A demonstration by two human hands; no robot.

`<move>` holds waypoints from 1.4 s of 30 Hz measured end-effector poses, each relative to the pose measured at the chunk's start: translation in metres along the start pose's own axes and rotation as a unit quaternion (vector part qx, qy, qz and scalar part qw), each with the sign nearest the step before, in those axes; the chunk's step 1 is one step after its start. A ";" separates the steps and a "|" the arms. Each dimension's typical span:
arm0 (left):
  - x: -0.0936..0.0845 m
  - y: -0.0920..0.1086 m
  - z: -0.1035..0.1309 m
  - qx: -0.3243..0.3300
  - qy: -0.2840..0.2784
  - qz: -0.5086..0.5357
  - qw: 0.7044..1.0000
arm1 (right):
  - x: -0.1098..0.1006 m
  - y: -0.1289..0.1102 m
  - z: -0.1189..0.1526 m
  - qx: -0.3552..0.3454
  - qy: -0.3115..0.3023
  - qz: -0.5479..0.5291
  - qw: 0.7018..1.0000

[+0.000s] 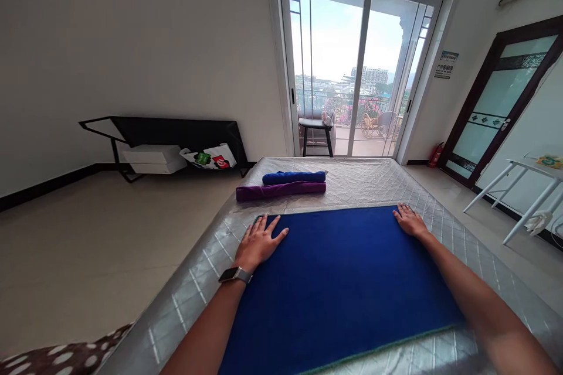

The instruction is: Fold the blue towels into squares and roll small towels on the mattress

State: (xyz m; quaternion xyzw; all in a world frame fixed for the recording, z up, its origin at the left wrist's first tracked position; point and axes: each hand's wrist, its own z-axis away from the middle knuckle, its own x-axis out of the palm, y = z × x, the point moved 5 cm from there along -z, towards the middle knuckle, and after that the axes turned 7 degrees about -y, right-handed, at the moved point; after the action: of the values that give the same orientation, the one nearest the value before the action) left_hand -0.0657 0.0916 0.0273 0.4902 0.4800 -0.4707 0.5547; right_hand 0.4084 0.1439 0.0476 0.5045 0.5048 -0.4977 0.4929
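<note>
A dark blue towel [347, 281] with a green edge lies spread flat on the silvery quilted mattress [360, 179]. My left hand [257, 242], with a watch [236, 275] on the wrist, rests with spread fingers on the towel's far left corner. At the far right corner, my right hand [410, 220] lies flat with its fingers stretched out. Neither hand grips anything. Just beyond the towel sit a rolled purple cloth [281, 190] and, behind it, a rolled blue cloth [294, 177].
A black frame [176, 128] with white boxes [152, 158] and a plastic bag [211, 157] stands by the left wall. Behind the mattress are a stool [315, 124] and sliding glass doors [360, 64]. A white table [534, 167] and fire extinguisher [435, 155] are at right.
</note>
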 end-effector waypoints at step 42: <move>-0.003 0.000 0.001 -0.003 0.001 0.018 1.000 | 0.002 0.060 0.057 0.054 0.008 -0.050 0.997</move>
State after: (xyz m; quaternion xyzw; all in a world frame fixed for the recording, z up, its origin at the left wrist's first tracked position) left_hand -0.0658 0.0910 0.0304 0.4974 0.4729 -0.4587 0.5644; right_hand 0.4679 0.0865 0.0445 0.5087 0.5057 -0.5445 0.4348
